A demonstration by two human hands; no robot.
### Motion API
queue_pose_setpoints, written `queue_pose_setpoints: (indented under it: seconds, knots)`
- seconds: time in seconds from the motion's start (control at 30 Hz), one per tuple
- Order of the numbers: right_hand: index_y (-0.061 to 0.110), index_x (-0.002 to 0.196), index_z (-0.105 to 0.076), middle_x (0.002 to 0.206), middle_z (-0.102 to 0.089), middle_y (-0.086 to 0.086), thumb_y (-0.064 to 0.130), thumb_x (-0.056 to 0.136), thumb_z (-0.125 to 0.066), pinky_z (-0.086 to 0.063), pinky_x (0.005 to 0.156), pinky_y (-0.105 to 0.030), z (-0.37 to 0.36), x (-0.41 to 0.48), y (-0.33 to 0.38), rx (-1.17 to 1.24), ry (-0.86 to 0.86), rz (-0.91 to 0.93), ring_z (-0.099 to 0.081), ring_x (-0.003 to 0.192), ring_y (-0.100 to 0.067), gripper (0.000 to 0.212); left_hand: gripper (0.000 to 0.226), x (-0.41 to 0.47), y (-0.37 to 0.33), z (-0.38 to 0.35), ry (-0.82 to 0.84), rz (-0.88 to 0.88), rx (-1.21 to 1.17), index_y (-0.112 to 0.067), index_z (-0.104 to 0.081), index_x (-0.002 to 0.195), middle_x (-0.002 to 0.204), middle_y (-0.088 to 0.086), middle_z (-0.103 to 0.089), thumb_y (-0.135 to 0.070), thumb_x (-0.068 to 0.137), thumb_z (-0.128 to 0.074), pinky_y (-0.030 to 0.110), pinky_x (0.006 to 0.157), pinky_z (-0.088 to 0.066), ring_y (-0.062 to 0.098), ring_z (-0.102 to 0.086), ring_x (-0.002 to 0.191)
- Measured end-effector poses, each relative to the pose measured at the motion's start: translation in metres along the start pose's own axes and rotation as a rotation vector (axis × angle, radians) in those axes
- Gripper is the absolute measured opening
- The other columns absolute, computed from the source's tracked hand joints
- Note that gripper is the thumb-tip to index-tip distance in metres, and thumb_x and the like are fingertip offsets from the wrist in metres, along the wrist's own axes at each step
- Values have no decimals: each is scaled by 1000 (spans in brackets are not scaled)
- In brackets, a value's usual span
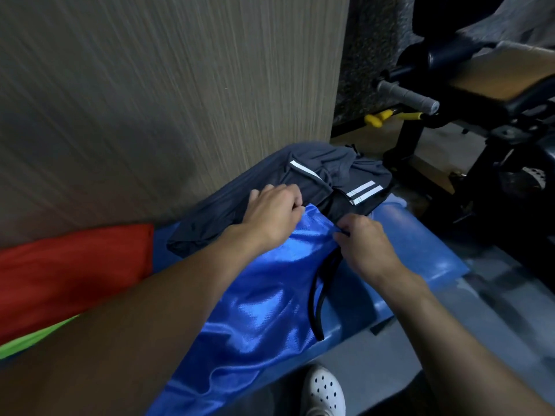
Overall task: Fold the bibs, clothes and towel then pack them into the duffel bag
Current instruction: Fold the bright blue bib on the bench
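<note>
A shiny blue bib (264, 298) with black trim lies spread over a blue bench (417, 247). My left hand (274, 211) pinches the bib's far left corner, fingers curled. My right hand (365, 238) pinches the far right corner by the black trim. Beyond the bib lies a dark grey garment (303, 181) with white reflective stripes, partly crumpled. A red bib (75, 265) and a green one (36, 340) lie to the left under my forearm. No duffel bag is in view.
A wood-grain wall panel (165, 85) stands close behind the bench. Black gym equipment (468, 121) with a grey handle and yellow knob fills the right. My white perforated shoe (324, 391) shows on the grey floor below.
</note>
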State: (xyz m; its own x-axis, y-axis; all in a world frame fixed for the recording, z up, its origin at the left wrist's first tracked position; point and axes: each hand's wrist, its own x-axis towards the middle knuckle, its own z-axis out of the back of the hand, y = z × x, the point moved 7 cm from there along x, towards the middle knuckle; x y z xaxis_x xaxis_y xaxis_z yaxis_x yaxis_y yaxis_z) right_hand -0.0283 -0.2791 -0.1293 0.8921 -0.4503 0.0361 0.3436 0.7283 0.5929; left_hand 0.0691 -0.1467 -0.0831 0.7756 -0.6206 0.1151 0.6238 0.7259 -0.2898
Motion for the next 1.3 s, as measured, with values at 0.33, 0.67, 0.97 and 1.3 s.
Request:
queue_pose_setpoints:
  seconds: [0.33,0.67,0.97,1.3]
  knots:
    - [17,99,-52,94,-59,-2,29,82,-70,-43,87,-42,-10,-9,-2,-54,191,-8,-56,103,-32,28,45,13,7,-15,167,114,-117,-25,-55,133,110,-11,-60,-36,92,-67,26,97,-19,14,-51,114]
    - [17,104,-51,90,-61,1,32,82,-75,-52,77,-37,-9,-8,-7,430,173,-76,-61,84,-19,36,12,14,2,15,102,-4,-530,-12,-67,93,77,-8,-64,-1,90,-67,13,63,-44,-9,-55,56]
    - [21,83,-55,75,-63,-1,9,78,-75,-46,65,-27,2,-37,27,510,36,107,-56,68,-14,24,30,-25,19,61,90,-152,-453,-20,-69,86,85,0,-71,9,83,-68,26,73,-51,9,-66,76]
    - [17,88,-61,86,-53,6,14,78,-62,-48,69,-37,-48,-125,127,275,193,702,-55,76,-17,10,23,-128,95,81,58,-278,-103,-25,-65,78,92,-8,-66,-3,73,-65,24,84,-44,11,-58,89]
